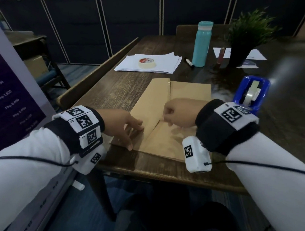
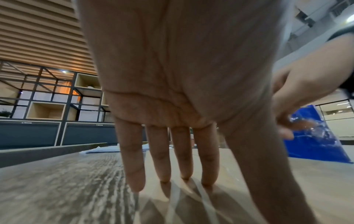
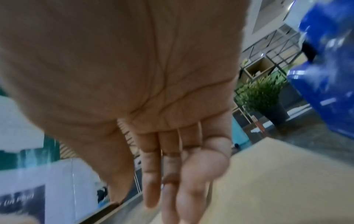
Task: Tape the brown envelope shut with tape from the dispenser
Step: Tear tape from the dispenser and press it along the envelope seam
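Both hands (image 1: 122,126) (image 1: 180,112) rest on the brown envelope (image 1: 185,92); dispenser (image 1: 252,93) beside.

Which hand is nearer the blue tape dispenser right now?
Right. The right hand is over the envelope, beside the blue tape dispenser; the left hand presses the envelope's far side.

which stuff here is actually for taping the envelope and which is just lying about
For the job: brown envelope, blue tape dispenser, left hand, right hand.

Lying about: masking tape roll, paper stack, teal bottle, marker, potted plant.
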`<state>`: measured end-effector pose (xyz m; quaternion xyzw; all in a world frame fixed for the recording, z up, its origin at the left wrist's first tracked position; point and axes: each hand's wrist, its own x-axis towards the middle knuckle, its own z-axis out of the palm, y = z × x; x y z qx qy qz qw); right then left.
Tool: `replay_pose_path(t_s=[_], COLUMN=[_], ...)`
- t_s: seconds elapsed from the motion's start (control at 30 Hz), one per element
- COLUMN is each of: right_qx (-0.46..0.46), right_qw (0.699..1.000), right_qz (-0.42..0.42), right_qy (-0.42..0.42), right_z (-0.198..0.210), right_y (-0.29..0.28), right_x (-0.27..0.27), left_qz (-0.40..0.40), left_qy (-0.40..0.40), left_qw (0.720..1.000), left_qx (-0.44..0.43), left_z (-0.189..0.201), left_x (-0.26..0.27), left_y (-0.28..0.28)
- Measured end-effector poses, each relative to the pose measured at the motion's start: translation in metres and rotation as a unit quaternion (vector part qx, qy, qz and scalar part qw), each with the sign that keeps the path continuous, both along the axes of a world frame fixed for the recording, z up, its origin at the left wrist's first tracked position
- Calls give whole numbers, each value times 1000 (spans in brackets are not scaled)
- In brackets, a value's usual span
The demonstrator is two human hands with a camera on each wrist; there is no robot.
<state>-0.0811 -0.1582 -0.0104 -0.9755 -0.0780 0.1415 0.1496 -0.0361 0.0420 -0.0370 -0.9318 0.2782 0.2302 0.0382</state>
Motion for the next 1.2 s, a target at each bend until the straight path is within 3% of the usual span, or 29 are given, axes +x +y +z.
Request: replay_pose_path(t_s=[0.2,0.33,0.47,0.6,0.7,0.83,0.93,1.07,1.2], right_qx=[75,76,43,-14,-49,16,41,56,55], right_qw=[965,936,942,924,923,933,942,940,944], right_qz=[-92,-135,-155,-179,-203,-228,-236,-249,-244], right_qy=[-234,-315,-296,-339,-323,-277,-234,-227,-213], right_z=[30,37,37,29,21,11,4,0,-2], right_y=[-50,-82,-112,-148,-177,-189,-189,-184,-186], right_x=[-25,-34,-39,-32,-24,-21,-15,-4,4], left_qz=[29,26,26,-5,-25,-19,22,74,151], left_qy=[22,-65,-143,-146,-113,-63,-21,40,118], left_qw=[999,994,963,932,916,892,882,879,859], left_qx=[12,-82,-228,-332,-384,-446,-471,-470,-474], left_z=[15,25,26,25,24,24,23,21,21], left_x=[-1,0,-4,-17,-27,-40,-43,-37,-30], left_y=[2,-13,-52,-104,-141,-178,-196,-208,-214])
